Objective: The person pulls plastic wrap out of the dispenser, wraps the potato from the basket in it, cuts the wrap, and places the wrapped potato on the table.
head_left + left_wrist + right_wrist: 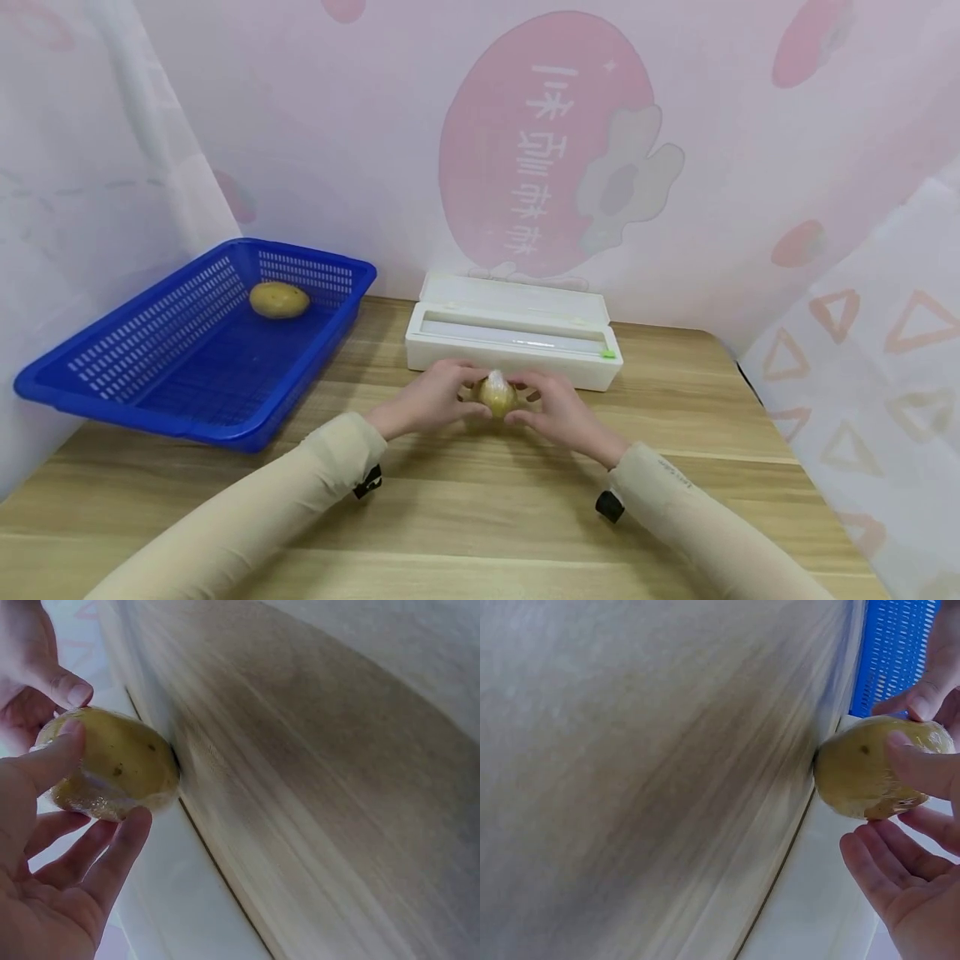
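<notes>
A potato (497,395) wrapped in clear plastic film stands upright on the wooden table, the film bunched at its top. My left hand (448,396) holds it from the left; in the left wrist view the thumb and fingertips (133,825) press on opposite sides of the wrapped potato (127,761). From the other side my right hand (557,410) holds it too, its thumb (911,761) on the film in the right wrist view. Just behind the hands lies a white cling film box (517,360) with its lid raised and a green slider at its right end.
At the left stands a blue plastic basket (258,437) with slotted walls. Inside it, near the back, lies an unwrapped potato (279,300). A printed pink and white cloth (337,150) hangs behind and beside the wooden table (480,517).
</notes>
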